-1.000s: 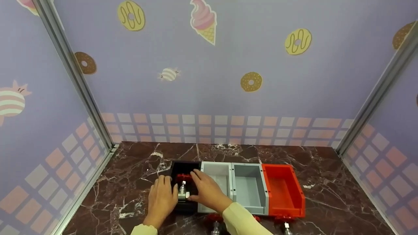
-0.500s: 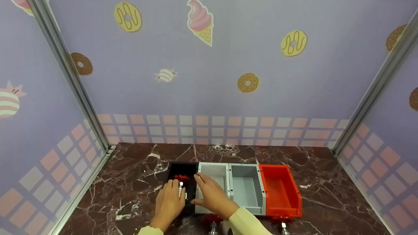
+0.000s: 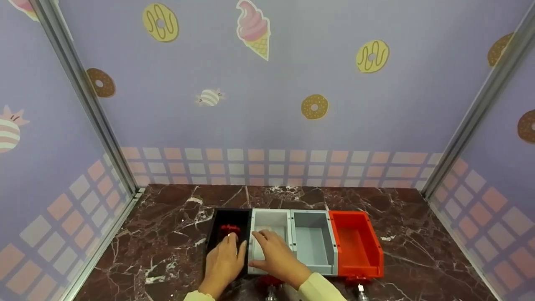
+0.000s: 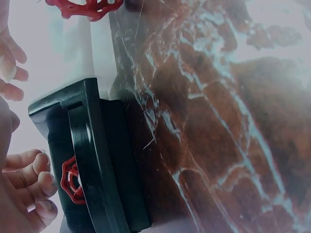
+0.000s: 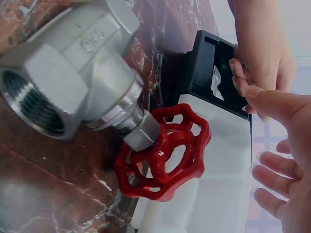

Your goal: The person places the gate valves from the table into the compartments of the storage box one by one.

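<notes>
while both hands (image 3: 250, 261) hover, valve (image 3: 229, 230) rests in black bin (image 3: 217, 217).

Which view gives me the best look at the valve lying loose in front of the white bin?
Right wrist: the valve fills the frame, steel body and red handwheel clear. Head view shows only a cropped sliver at the bottom edge; left wrist shows only its handwheel.

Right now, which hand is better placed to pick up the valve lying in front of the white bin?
Probably the right hand. It rests over the white bin, just behind that valve on the table. The left hand is over the black bin, by the red handwheel inside.
</notes>
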Demonstrator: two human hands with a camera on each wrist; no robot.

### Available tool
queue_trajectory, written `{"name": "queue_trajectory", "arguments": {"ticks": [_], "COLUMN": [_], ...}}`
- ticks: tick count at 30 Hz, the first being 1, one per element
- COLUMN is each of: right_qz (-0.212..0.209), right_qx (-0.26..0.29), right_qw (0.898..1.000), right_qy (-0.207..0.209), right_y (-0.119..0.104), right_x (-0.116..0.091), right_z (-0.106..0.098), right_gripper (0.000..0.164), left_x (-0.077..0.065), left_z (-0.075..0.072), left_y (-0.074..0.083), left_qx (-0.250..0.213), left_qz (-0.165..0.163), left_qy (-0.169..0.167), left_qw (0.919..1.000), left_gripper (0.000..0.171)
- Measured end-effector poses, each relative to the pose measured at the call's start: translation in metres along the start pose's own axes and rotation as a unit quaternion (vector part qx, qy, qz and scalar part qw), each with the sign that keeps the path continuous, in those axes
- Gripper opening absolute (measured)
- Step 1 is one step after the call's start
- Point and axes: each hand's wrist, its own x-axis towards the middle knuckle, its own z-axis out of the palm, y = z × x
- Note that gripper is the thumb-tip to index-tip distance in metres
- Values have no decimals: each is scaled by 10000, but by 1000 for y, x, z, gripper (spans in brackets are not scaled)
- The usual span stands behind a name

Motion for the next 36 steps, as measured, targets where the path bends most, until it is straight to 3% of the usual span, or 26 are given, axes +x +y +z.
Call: {"name": "queue_trajectory", "arguments": {"ticks": [6,10,16,21,36], "right_qz": [-14,-159,5,-84,194], "right_qx": [4,5,264,289,424], "right_qw": [9999,9994,9996,9995,9944], "right_qy": [164,323,-65,-83,-953], "right_y": [1,1,0,0,4], "right_x": [-12,-20,-29,-37,-57], "right_z": [3,4,0,0,2], "right_gripper": [72,68,60,57,65], "left_x": [-1,-2,-1,-1,1], "left_z": [3,4,7,8,13], "left_y": [4,7,10,12,15], "left_qx": [117,215,356,325,327], "left_qz": [-24,33,110,106,-120], "left_qy": [-239,-206,-249,-308,-785], "left_qw": [9996,9996,9990,9989,9963], "left_gripper": [31,33,37,39,45]}}
